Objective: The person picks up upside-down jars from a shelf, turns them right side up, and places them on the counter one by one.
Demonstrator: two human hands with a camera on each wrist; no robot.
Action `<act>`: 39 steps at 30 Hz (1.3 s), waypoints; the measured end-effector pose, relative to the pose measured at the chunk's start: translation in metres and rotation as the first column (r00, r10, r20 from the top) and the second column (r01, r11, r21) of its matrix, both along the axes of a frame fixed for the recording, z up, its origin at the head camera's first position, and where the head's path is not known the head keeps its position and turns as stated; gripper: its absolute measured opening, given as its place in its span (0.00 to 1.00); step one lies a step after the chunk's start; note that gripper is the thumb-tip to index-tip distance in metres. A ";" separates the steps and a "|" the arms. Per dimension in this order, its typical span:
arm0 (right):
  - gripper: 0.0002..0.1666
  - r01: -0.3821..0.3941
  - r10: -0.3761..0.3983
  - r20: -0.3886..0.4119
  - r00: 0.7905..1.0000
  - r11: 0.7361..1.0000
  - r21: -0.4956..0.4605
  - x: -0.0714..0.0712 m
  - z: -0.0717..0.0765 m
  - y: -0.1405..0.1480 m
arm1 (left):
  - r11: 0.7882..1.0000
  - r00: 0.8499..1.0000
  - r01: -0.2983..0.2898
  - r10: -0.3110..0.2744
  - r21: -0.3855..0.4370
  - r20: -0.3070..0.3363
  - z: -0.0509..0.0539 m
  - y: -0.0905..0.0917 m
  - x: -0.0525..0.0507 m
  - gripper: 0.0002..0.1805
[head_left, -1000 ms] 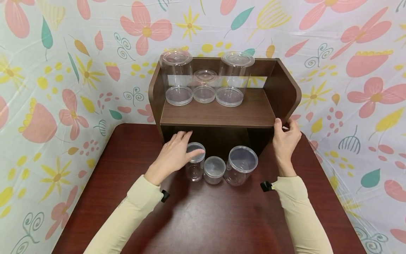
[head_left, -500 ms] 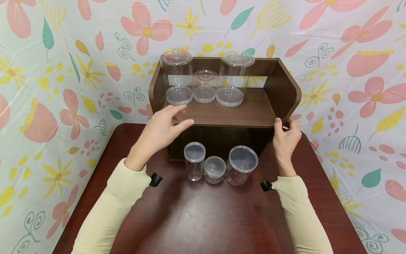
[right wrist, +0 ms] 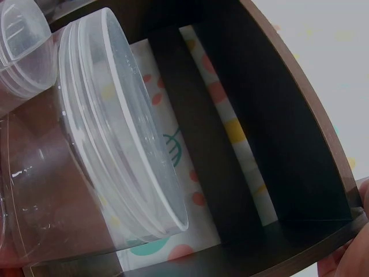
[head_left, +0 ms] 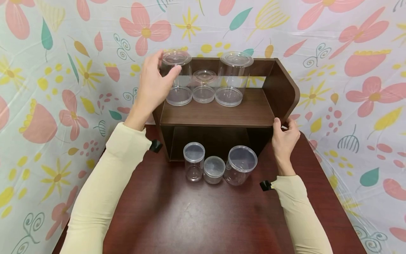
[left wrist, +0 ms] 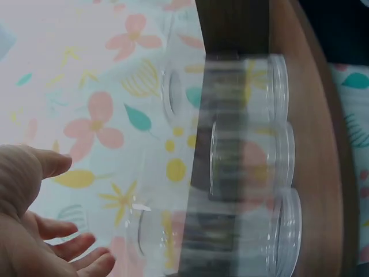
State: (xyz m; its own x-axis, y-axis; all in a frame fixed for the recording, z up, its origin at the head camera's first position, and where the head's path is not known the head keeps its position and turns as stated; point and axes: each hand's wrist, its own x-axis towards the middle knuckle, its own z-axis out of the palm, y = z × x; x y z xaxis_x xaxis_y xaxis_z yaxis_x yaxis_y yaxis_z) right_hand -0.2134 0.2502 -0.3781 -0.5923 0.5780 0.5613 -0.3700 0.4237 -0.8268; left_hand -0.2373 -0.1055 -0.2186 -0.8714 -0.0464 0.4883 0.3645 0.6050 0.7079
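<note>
My left hand [head_left: 153,83] is raised beside the left tall clear jar [head_left: 183,76] on the upper board of a dark brown shelf unit [head_left: 219,115]. In the left wrist view its loosely bent fingers [left wrist: 75,248] hold nothing, and there is a gap to the jars. A shorter clear jar [head_left: 204,88] and another tall jar [head_left: 234,79] stand beside the first, their lid ends down on the board. My right hand [head_left: 285,143] grips the unit's right front edge, thumb in front; only part of this hand shows in the right wrist view.
Before the lower compartment [head_left: 209,137], a slim lidded jar [head_left: 194,162], a small low jar [head_left: 214,171] and a wide jar [head_left: 240,165] stand on the reddish-brown table [head_left: 190,218]. A flower-print cloth [head_left: 95,42] hangs behind and at both sides.
My left hand has risen from above the lower jars, past the upper board's front edge, to the left tall jar. My right hand has stayed on the unit's edge.
</note>
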 end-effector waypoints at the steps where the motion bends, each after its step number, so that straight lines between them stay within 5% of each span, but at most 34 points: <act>1: 0.12 0.001 -0.001 -0.002 1.000 1.000 0.004 -0.003 -0.005 0.003 | 1.000 1.000 -0.012 0.012 0.001 0.012 0.002 0.000 -0.004 0.39; 4: 0.12 0.001 -0.001 0.005 1.000 1.000 0.012 -0.011 -0.015 0.011 | 0.999 0.996 -0.045 0.046 -0.009 0.079 0.008 -0.001 -0.016 0.43; 9: 0.12 0.001 -0.001 -0.016 1.000 1.000 0.004 0.000 -0.001 0.000 | 0.997 0.982 -0.072 0.078 -0.036 0.171 0.012 -0.002 -0.036 0.48; 21: 0.12 -0.018 0.018 -0.008 1.000 1.000 0.005 0.005 0.006 -0.004 | 0.989 0.938 -0.040 0.087 -0.143 0.336 0.013 0.005 -0.066 0.59; 32: 0.13 0.018 -0.018 0.011 1.000 1.000 0.020 0.003 0.003 -0.001 | 0.950 0.926 -0.046 0.158 -0.310 0.344 0.010 0.014 -0.077 0.66; 39: 0.11 0.005 -0.005 0.012 1.000 0.999 0.032 -0.014 -0.018 0.015 | 0.942 0.922 -0.048 0.170 -0.333 0.347 0.008 0.012 -0.079 0.64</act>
State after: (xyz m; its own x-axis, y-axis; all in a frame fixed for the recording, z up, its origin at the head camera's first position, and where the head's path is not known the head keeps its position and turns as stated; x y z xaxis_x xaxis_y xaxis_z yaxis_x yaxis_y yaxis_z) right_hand -0.2276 0.2650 -0.3957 -0.5962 0.5624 0.5729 -0.3583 0.4521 -0.8168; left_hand -0.3160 -0.0933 -0.2109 -0.9888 -0.0498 0.1409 0.0355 0.8375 0.5454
